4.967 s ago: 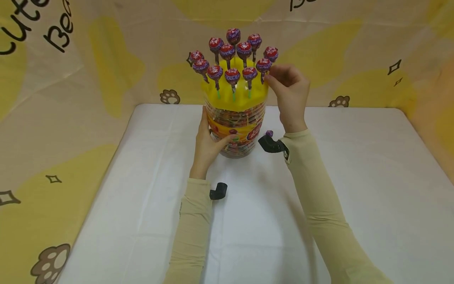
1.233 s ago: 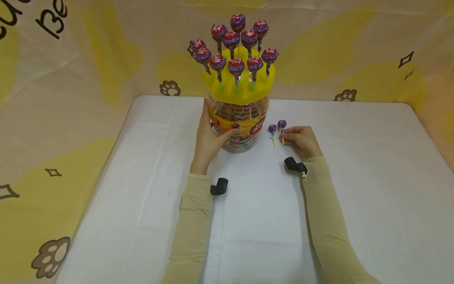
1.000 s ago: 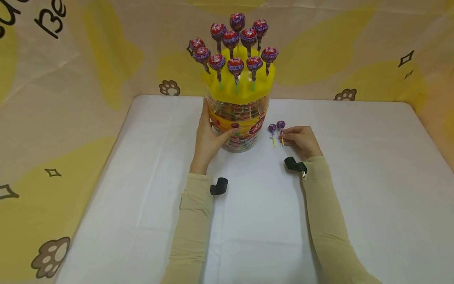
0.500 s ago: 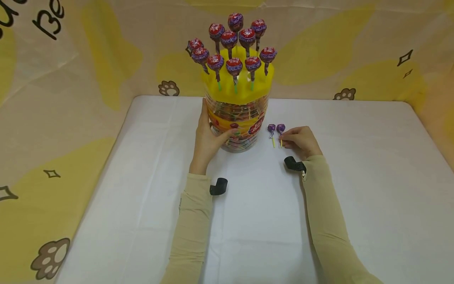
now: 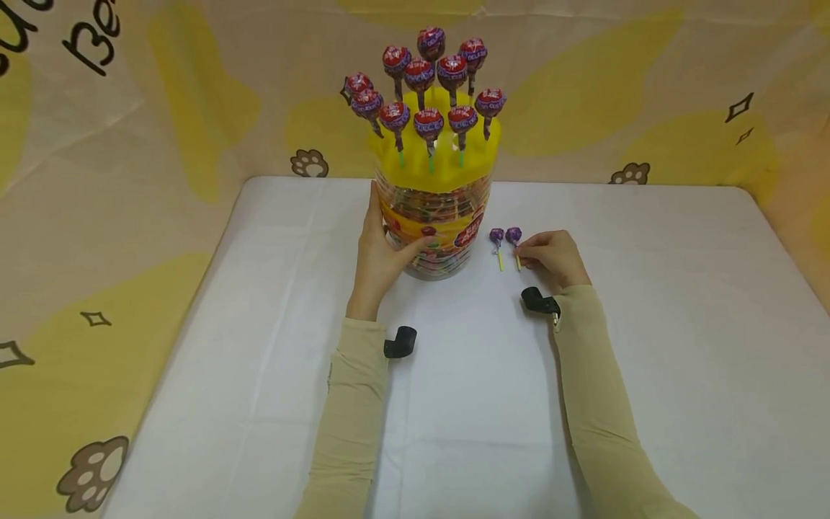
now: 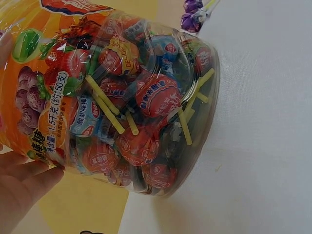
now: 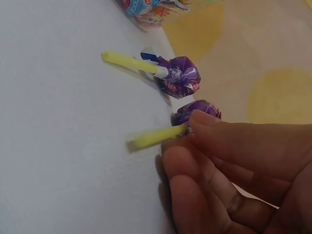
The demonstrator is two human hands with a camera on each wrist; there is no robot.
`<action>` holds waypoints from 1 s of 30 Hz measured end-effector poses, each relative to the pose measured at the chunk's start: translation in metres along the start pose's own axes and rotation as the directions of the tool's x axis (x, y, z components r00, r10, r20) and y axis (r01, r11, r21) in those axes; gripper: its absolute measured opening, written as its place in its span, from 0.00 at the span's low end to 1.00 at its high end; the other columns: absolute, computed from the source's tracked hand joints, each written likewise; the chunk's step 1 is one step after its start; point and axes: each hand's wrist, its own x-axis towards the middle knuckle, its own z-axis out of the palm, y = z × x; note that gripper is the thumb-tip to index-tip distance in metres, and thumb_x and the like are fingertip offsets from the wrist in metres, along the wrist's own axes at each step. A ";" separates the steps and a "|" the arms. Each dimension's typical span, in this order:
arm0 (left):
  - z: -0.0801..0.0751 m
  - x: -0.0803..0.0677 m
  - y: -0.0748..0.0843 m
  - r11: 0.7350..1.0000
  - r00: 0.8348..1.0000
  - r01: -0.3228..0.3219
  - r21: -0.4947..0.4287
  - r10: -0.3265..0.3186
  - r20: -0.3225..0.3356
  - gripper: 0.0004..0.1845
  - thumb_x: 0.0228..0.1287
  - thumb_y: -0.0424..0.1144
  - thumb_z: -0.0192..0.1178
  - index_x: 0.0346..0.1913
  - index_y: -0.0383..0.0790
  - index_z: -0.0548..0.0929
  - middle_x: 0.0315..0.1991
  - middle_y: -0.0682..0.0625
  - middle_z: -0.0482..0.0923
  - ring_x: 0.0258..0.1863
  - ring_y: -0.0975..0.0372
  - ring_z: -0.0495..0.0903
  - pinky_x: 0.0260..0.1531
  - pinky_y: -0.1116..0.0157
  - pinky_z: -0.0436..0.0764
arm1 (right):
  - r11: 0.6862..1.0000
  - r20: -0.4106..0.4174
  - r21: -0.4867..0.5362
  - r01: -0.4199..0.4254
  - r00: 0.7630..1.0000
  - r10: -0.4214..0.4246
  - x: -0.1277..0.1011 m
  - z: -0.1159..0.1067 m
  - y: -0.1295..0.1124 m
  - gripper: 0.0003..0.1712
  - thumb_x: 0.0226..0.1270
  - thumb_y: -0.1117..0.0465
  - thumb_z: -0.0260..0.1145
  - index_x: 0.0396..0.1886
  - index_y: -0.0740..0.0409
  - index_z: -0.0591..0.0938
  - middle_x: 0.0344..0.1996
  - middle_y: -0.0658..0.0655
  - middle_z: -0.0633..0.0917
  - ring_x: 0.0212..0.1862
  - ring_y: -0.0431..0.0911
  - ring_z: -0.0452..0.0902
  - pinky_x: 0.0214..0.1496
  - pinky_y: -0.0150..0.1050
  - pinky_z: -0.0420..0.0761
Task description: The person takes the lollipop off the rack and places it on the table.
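Purple lollipop point(image 5: 514, 235) is down at the white bench point(image 5: 473, 404), R of the jar, just beside a 2nd purple lollipop point(image 5: 496, 234) lying there; both have yellow sticks pointing twd the person. R grip point(image 5: 556, 256) nearly closed: thumb + fingertips pinch the 1st one's stick near its wrapped head, other fingers curled below. Can't tell if that lollipop touches the bench.

L grip point(image 5: 382, 263) spread wide, holding L side of the clear jar point(image 5: 434, 205), thumb across the front label. Jar stands on bench; its yellow top point(image 5: 444, 175) carries 11 red/purple lollipops point(image 5: 429, 124), heads up, some leaning out. More wrapped lollipops point(image 6: 158, 95) inside, some w/ yellow sticks. Sleeves point(image 5: 350, 411) beige, w/ a small black device point(image 5: 400, 342) at each wrist. Backdrop point(image 5: 583, 94): yellow/beige print w/ paw prints.
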 end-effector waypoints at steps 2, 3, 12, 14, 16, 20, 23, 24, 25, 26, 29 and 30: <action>0.000 0.000 0.000 1.000 1.000 0.000 -0.004 0.000 0.002 0.58 0.54 0.46 0.70 0.76 0.47 0.37 0.75 0.48 0.44 0.72 0.58 0.49 0.67 0.56 0.60 | 1.000 -0.012 0.009 0.007 1.000 -0.007 -0.001 -0.002 0.000 0.15 0.62 0.66 0.66 0.41 0.76 0.81 0.24 0.50 0.84 0.24 0.36 0.78 0.30 0.26 0.80; 0.000 0.000 -0.001 1.000 1.000 -0.002 -0.004 0.002 0.003 0.58 0.54 0.46 0.70 0.76 0.47 0.37 0.75 0.48 0.44 0.72 0.58 0.49 0.67 0.56 0.60 | 1.000 -0.021 0.018 0.008 1.000 -0.008 -0.001 -0.003 0.001 0.15 0.62 0.66 0.66 0.42 0.76 0.81 0.25 0.50 0.84 0.25 0.36 0.79 0.30 0.26 0.80; 0.000 0.000 -0.001 1.000 1.000 -0.005 -0.009 0.005 -0.001 0.58 0.54 0.46 0.70 0.76 0.46 0.37 0.75 0.47 0.44 0.72 0.57 0.49 0.67 0.55 0.60 | 0.982 -0.087 0.172 0.081 0.994 -0.067 -0.005 -0.010 -0.005 0.17 0.61 0.66 0.67 0.46 0.76 0.80 0.29 0.49 0.85 0.30 0.37 0.82 0.37 0.28 0.81; 0.000 0.000 -0.001 1.000 1.000 -0.010 -0.010 0.010 -0.001 0.58 0.54 0.46 0.70 0.76 0.46 0.38 0.75 0.47 0.44 0.72 0.57 0.49 0.67 0.56 0.60 | 0.966 -0.106 0.226 0.122 0.989 -0.101 -0.008 -0.010 -0.010 0.17 0.61 0.67 0.67 0.45 0.77 0.80 0.29 0.48 0.84 0.32 0.39 0.83 0.38 0.28 0.82; 0.000 0.000 -0.001 1.000 1.000 -0.012 -0.007 0.012 -0.001 0.58 0.54 0.46 0.70 0.76 0.46 0.38 0.75 0.47 0.44 0.72 0.57 0.49 0.67 0.56 0.60 | 0.945 -0.128 0.279 0.168 0.982 -0.137 -0.011 -0.011 -0.015 0.16 0.61 0.66 0.67 0.44 0.76 0.80 0.29 0.49 0.85 0.33 0.42 0.83 0.39 0.29 0.82; 0.000 0.000 0.000 1.000 1.000 -0.013 -0.009 0.013 -0.001 0.58 0.53 0.46 0.70 0.76 0.46 0.37 0.75 0.48 0.44 0.72 0.57 0.49 0.67 0.55 0.60 | 0.883 -0.186 0.393 0.255 0.963 -0.195 -0.021 -0.013 -0.031 0.11 0.60 0.66 0.68 0.40 0.70 0.83 0.31 0.52 0.86 0.35 0.44 0.83 0.41 0.30 0.82; -0.001 0.000 0.000 1.000 1.000 -0.013 -0.010 0.013 -0.003 0.58 0.53 0.46 0.70 0.76 0.46 0.38 0.75 0.47 0.44 0.72 0.57 0.49 0.67 0.55 0.60 | 0.837 -0.226 0.454 0.305 0.948 -0.223 -0.029 -0.014 -0.044 0.07 0.59 0.67 0.68 0.37 0.66 0.85 0.31 0.54 0.86 0.36 0.45 0.83 0.43 0.30 0.82; -0.001 0.000 0.000 1.000 1.000 -0.014 -0.006 0.014 -0.004 0.58 0.53 0.46 0.70 0.76 0.45 0.38 0.75 0.47 0.44 0.72 0.57 0.49 0.67 0.55 0.60 | 0.827 -0.237 0.463 0.319 0.944 -0.231 -0.032 -0.014 -0.048 0.07 0.59 0.67 0.69 0.37 0.65 0.85 0.32 0.54 0.86 0.36 0.45 0.83 0.44 0.30 0.81; -0.001 0.000 0.000 1.000 1.000 -0.013 -0.005 0.013 -0.005 0.58 0.53 0.46 0.70 0.76 0.45 0.38 0.75 0.47 0.44 0.72 0.57 0.49 0.67 0.55 0.60 | 0.818 -0.248 0.469 0.333 0.939 -0.240 -0.035 -0.014 -0.052 0.07 0.59 0.67 0.69 0.37 0.64 0.85 0.32 0.54 0.86 0.37 0.45 0.83 0.44 0.30 0.81; -0.001 0.000 -0.001 1.000 1.000 -0.016 -0.004 0.016 -0.005 0.58 0.54 0.46 0.70 0.76 0.45 0.38 0.75 0.47 0.45 0.72 0.56 0.50 0.66 0.55 0.60 | 0.804 -0.260 0.480 0.352 0.932 -0.253 -0.039 -0.014 -0.056 0.08 0.58 0.67 0.69 0.37 0.65 0.85 0.32 0.55 0.86 0.36 0.46 0.83 0.44 0.31 0.81; 0.000 0.000 -0.001 1.000 1.000 -0.024 -0.007 0.024 -0.006 0.58 0.53 0.45 0.70 0.76 0.45 0.38 0.74 0.47 0.45 0.72 0.56 0.50 0.66 0.55 0.61 | 0.766 -0.293 0.494 0.410 0.909 -0.297 -0.048 -0.014 -0.068 0.12 0.57 0.68 0.70 0.40 0.70 0.84 0.32 0.56 0.86 0.36 0.46 0.83 0.45 0.32 0.82; 0.000 0.000 -0.001 1.000 1.000 -0.026 -0.007 0.026 -0.007 0.58 0.53 0.45 0.70 0.76 0.45 0.38 0.75 0.47 0.45 0.72 0.56 0.50 0.66 0.55 0.61 | 0.750 -0.305 0.501 0.431 0.900 -0.312 -0.051 -0.013 -0.072 0.13 0.56 0.68 0.70 0.41 0.72 0.83 0.32 0.56 0.86 0.36 0.47 0.83 0.44 0.32 0.82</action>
